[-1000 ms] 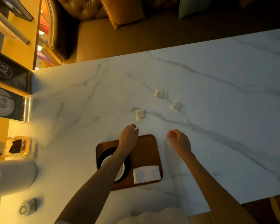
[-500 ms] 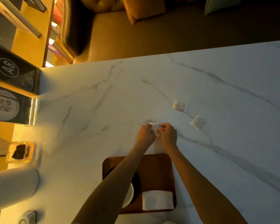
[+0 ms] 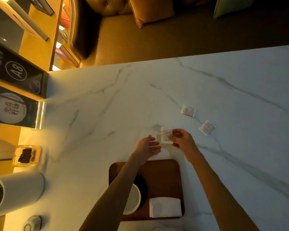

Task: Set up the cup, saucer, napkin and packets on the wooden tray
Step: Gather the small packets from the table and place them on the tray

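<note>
Above marble table (image 3: pixel 107 114), right hand (image 3: pixel 182 140) grip pinching flat paper packet (image 3: pixel 166 135), left hand (image 3: pixel 148 146) spread (empty).

Probably a restaurant: table sign (image 3: pixel 18 72) marked A8, marble table (image 3: pixel 157 100), leather sofa (image 3: pixel 90 27) behind.

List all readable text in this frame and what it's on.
"A8", in a circle: upper black sign; the characters beside it are too blurred.
"光盘行动": lower black sign, on its white plate graphic.
Packet in right hand, two packets on table: print too small.
</note>
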